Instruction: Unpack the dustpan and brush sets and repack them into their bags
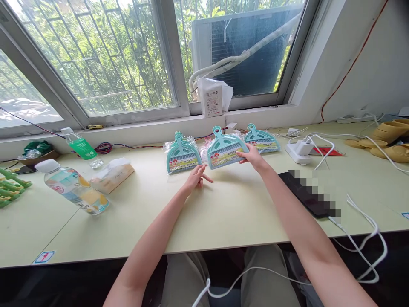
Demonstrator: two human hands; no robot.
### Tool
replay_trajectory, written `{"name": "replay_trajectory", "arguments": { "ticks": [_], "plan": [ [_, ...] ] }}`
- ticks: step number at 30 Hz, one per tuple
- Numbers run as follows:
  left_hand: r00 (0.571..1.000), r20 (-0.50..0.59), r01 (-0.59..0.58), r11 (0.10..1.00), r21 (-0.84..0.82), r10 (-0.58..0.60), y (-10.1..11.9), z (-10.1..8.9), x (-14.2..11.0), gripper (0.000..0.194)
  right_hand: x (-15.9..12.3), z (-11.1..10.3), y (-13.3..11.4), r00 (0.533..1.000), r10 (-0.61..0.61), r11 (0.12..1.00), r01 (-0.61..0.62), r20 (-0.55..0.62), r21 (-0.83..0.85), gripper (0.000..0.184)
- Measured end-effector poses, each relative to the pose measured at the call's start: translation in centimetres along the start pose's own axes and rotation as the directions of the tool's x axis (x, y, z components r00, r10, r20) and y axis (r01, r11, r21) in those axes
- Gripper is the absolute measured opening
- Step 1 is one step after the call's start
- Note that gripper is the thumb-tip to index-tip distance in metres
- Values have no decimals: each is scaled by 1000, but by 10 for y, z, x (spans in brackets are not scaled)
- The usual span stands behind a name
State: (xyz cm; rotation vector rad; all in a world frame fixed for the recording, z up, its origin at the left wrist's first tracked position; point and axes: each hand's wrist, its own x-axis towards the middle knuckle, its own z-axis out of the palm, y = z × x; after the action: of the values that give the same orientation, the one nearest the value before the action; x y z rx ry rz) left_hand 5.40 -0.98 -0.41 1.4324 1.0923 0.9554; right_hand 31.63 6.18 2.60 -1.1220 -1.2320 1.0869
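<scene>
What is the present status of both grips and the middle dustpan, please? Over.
Right grip: holds middle dustpan by its right edge. Left grip: empty, near its lower left edge. Possible obstacles: left dustpan, right dustpan, either side.

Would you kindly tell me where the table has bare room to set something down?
The tabletop is bare between the forearms and between the tissue pack and left hand. It is crowded at the back around the dustpan sets, and rightward around the black device and white cables.
</scene>
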Motion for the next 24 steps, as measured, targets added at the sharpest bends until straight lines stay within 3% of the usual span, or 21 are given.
{"name": "replay_trajectory", "arguments": {
  "ticks": [3, 7, 10, 13, 17, 20, 24],
  "plan": [
    [999, -14, -39, 990, 136, 41, -5, 0, 2, 49, 22, -30, -2, 983, -45, 992, 23, -179, -122, 49],
    [988, -121, -61, 960, 272, 97, -11, -4, 4, 30, 45, -40, 0, 985, 32, 992, -52, -171, -114, 45],
    [966, -205, -68, 923, 379, 156, -15, -9, 6, 24, 56, -19, 10, 990, 121, 991, -124, -72, -43, 34],
    [953, -247, -53, 896, 440, 177, -16, -14, 8, 23, 63, 11, 28, 984, 175, 985, -175, 8, -3, 35],
    [953, -249, -31, 874, 485, 173, -14, -14, 8, 23, 74, 42, 52, 982, 180, 983, -181, -50, -27, 37],
    [956, -229, -33, 844, 535, 183, -13, -13, 8, 23, 83, 50, 60, 987, 99, 960, -127, -125, -250, 41],
    [961, -201, -45, 827, 560, 189, -14, -13, 9, 22, 89, 53, 65, 978, -101, 754, -43, -180, -656, 50]
  ]
}}
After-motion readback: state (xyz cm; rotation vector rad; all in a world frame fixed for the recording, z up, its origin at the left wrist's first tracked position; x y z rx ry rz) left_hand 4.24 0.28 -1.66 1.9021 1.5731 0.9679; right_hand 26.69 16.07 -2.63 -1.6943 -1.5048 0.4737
